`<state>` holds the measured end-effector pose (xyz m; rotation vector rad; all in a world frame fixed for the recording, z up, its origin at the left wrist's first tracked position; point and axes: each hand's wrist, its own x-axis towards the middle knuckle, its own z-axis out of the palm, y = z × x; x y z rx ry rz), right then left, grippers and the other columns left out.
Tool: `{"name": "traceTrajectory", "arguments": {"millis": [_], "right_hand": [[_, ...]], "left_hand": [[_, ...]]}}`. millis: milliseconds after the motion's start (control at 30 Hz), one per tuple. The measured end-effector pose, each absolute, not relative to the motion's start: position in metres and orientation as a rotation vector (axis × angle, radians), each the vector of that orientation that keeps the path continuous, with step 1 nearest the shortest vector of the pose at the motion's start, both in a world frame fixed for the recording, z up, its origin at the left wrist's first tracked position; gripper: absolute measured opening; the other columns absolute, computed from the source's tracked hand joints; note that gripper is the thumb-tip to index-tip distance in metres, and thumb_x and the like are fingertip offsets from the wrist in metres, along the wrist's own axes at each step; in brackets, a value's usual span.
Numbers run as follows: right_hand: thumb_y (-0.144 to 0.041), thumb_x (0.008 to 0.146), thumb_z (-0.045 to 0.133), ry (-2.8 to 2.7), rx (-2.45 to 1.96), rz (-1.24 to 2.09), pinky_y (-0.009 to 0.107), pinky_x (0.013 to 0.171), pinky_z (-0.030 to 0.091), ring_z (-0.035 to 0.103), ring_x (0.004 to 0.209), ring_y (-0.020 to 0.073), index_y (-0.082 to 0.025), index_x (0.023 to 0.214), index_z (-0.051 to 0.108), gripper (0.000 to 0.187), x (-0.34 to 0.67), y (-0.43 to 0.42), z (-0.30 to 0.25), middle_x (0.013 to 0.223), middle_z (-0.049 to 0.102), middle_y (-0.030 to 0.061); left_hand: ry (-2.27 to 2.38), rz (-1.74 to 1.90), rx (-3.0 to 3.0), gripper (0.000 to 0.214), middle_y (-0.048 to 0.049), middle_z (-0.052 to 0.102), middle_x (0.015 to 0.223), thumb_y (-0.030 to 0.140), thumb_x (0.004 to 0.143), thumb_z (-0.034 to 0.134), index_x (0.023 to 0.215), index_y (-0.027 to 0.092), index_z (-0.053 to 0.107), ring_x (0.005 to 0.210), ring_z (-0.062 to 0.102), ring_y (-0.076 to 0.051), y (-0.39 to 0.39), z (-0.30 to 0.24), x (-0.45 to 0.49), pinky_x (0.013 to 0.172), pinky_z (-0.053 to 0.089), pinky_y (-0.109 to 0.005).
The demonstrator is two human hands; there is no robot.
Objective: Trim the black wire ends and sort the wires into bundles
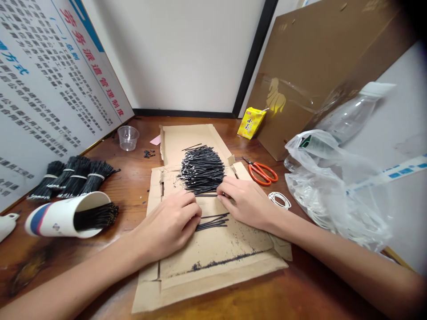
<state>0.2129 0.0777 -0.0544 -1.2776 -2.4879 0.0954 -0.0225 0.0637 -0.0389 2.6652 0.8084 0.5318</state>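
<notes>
Head view: the right hand (245, 199) pinches a black wire (207, 195) beside the wire pile (203, 170) on cardboard (190, 134); the left hand (175, 218) is curled, its hold unclear. Separating wires seems underway, probably calling next for a light pinch.

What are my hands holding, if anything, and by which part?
The right hand seems to pinch a black strand near its right end; whether the left hand grips anything is hidden.
</notes>
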Motion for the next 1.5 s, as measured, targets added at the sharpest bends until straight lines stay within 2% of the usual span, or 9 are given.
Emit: {"name": "traceTrajectory", "arguments": {"millis": [233, 433, 600, 700, 933, 1033, 1133, 1267, 1500], "right_hand": [[-0.016, 0.093, 0.043, -2.548, -1.305, 0.132, 0.030, 0.067, 0.035, 0.055, 0.076, 0.0170, -0.016, 0.084, 0.061, 0.020, 0.212, 0.076, -0.049, 0.085, 0.062, 0.0057], [-0.013, 0.089, 0.049, -2.574, -1.221, 0.419, 0.028, 0.067, 0.035, 0.054, 0.073, 0.0150, -0.018, 0.081, 0.059, 0.014, 0.211, 0.070, -0.039, 0.081, 0.063, 0.0022], [-0.011, 0.089, 0.047, -2.405, -1.277, 0.343, 0.028, 0.069, 0.037, 0.055, 0.075, 0.0160, -0.018, 0.083, 0.059, 0.015, 0.211, 0.076, -0.045, 0.082, 0.063, 0.0032], [-0.013, 0.090, 0.046, -2.424, -1.364, 0.311, 0.029, 0.069, 0.036, 0.055, 0.076, 0.0168, -0.018, 0.086, 0.058, 0.014, 0.210, 0.079, -0.048, 0.083, 0.063, 0.0035], [-0.012, 0.087, 0.049, -2.524, -1.401, 0.484, 0.028, 0.065, 0.035, 0.056, 0.072, 0.0160, -0.019, 0.079, 0.058, 0.014, 0.210, 0.070, -0.034, 0.077, 0.065, 0.0023], [-0.011, 0.086, 0.050, -2.489, -1.347, 0.550, 0.027, 0.065, 0.035, 0.055, 0.070, 0.0147, -0.020, 0.077, 0.059, 0.015, 0.210, 0.069, -0.033, 0.075, 0.065, 0.0010], [-0.013, 0.087, 0.051, -2.377, -1.391, 0.426, 0.028, 0.067, 0.036, 0.054, 0.071, 0.0154, -0.019, 0.082, 0.061, 0.013, 0.210, 0.073, -0.039, 0.076, 0.065, 0.0013], [-0.014, 0.089, 0.049, -2.382, -1.432, 0.296, 0.029, 0.068, 0.036, 0.056, 0.075, 0.0176, -0.018, 0.086, 0.060, 0.012, 0.211, 0.079, -0.048, 0.082, 0.066, 0.0036], [-0.016, 0.090, 0.049, -2.415, -1.520, 0.301, 0.028, 0.064, 0.033, 0.055, 0.070, 0.0173, -0.020, 0.088, 0.057, 0.009, 0.212, 0.081, -0.045, 0.076, 0.064, 0.0019]], "left_hand": [[0.841, 0.536, 2.645, 0.023, -0.0073, 0.054, 0.087, 0.014, 0.098, 0.040, 0.085, 0.013, 0.059, 0.080, 0.047, -0.019, 0.063, -0.039, -0.023, 0.070, 0.042, -0.034], [0.929, 0.605, 2.640, 0.016, -0.0093, 0.055, 0.099, 0.016, 0.097, 0.044, 0.103, 0.013, 0.058, 0.090, 0.048, -0.022, 0.065, -0.042, -0.021, 0.078, 0.044, -0.038], [0.858, 0.524, 2.690, 0.025, -0.0081, 0.055, 0.089, 0.015, 0.100, 0.038, 0.088, 0.013, 0.059, 0.082, 0.047, -0.020, 0.064, -0.041, -0.021, 0.072, 0.043, -0.035], [0.816, 0.529, 2.689, 0.026, -0.0077, 0.055, 0.088, 0.014, 0.100, 0.037, 0.087, 0.013, 0.059, 0.081, 0.047, -0.019, 0.064, -0.040, -0.021, 0.072, 0.043, -0.034], [0.930, 0.588, 2.645, 0.016, -0.0089, 0.055, 0.098, 0.018, 0.098, 0.045, 0.108, 0.014, 0.057, 0.089, 0.049, -0.022, 0.065, -0.043, -0.023, 0.078, 0.044, -0.038], [0.904, 0.521, 2.692, 0.017, -0.0086, 0.054, 0.094, 0.019, 0.099, 0.044, 0.097, 0.014, 0.059, 0.087, 0.048, -0.021, 0.064, -0.043, -0.023, 0.075, 0.044, -0.037], [0.863, 0.513, 2.724, 0.026, -0.0078, 0.054, 0.089, 0.015, 0.101, 0.038, 0.087, 0.013, 0.060, 0.083, 0.047, -0.020, 0.064, -0.042, -0.022, 0.072, 0.042, -0.034], [0.823, 0.520, 2.748, 0.028, -0.0069, 0.053, 0.086, 0.011, 0.100, 0.037, 0.085, 0.013, 0.060, 0.079, 0.045, -0.018, 0.065, -0.042, -0.021, 0.069, 0.041, -0.031], [0.797, 0.513, 2.758, 0.028, -0.0068, 0.053, 0.085, 0.009, 0.098, 0.036, 0.085, 0.013, 0.060, 0.078, 0.044, -0.018, 0.065, -0.040, -0.022, 0.067, 0.041, -0.030]]}}
